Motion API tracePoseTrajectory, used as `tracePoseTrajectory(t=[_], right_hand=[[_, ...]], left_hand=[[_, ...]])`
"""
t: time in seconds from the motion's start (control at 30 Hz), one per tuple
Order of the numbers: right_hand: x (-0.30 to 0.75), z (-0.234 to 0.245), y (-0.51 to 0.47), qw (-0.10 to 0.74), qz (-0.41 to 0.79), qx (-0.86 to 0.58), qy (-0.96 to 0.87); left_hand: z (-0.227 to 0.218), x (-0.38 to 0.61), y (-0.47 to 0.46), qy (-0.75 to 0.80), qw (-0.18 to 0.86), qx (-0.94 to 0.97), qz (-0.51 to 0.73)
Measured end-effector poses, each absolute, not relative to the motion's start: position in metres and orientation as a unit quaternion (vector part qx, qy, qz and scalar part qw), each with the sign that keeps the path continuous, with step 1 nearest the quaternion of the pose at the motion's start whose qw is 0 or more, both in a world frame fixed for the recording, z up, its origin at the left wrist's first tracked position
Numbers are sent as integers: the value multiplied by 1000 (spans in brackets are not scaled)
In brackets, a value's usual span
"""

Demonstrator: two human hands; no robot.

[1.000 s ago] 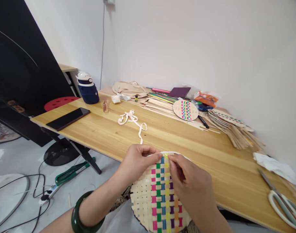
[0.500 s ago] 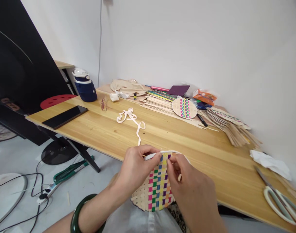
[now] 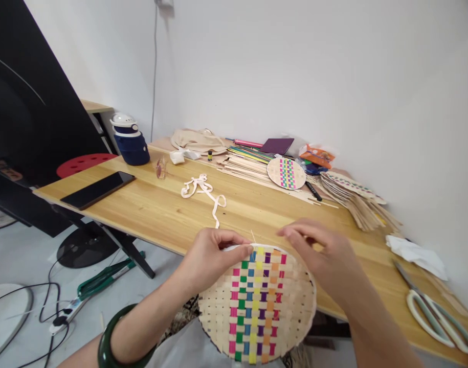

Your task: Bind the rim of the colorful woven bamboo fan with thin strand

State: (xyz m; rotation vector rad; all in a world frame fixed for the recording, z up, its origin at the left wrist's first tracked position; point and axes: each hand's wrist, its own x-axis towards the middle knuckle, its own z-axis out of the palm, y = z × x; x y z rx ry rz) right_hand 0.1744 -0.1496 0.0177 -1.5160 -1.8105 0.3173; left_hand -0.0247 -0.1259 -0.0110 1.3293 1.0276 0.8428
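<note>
A round woven bamboo mat [image 3: 295, 306] with bands of pink, green, blue, yellow, purple and orange stands tilted over my lap. White binding tape [image 3: 274, 248] runs along its top rim. With thumb and fingers, my left hand [image 3: 218, 258] pinches that rim left of the middle. Beside the left fingertips a thin needle-like sliver [image 3: 252, 236] sticks up from the edge. My right hand [image 3: 321, 250] is raised off the mat at the upper right, its thumb and fingers pinched together; whatever they hold is too small to make out. A loose length of white tape [image 3: 214, 202] trails over the table behind.
Scissors [image 3: 429, 312] lie at the table's right edge, near a white tissue [image 3: 416, 254]. Along the wall are a second woven disc [image 3: 286, 173], bamboo strips [image 3: 243, 168] and bundled woven pieces [image 3: 356, 197]. At left are a phone [image 3: 99, 190] and blue jug [image 3: 130, 145].
My right hand has left the mat's top edge and moved up and to the right. The left hand keeps its pinch on the rim, and more of the mat shows.
</note>
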Motion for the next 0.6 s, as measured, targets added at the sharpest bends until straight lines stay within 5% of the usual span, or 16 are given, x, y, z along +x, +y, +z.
tracePoseTrajectory(t=[0.1, 0.2, 0.3, 0.47, 0.6], right_hand=[[172, 24, -140, 271, 419, -548, -671], [161, 26, -136, 265, 537, -530, -600], [156, 23, -132, 286, 594, -506, -557], [175, 6, -105, 522, 564, -476, -428], [214, 1, -98, 572, 556, -459, -391]], left_hand=[[-9, -25, -128, 433, 604, 571, 348], [-6, -27, -132, 429, 597, 588, 338], [-4, -29, -133, 434, 586, 596, 336], [-10, -32, -127, 419, 631, 557, 341], [-16, -33, -120, 434, 671, 495, 341]])
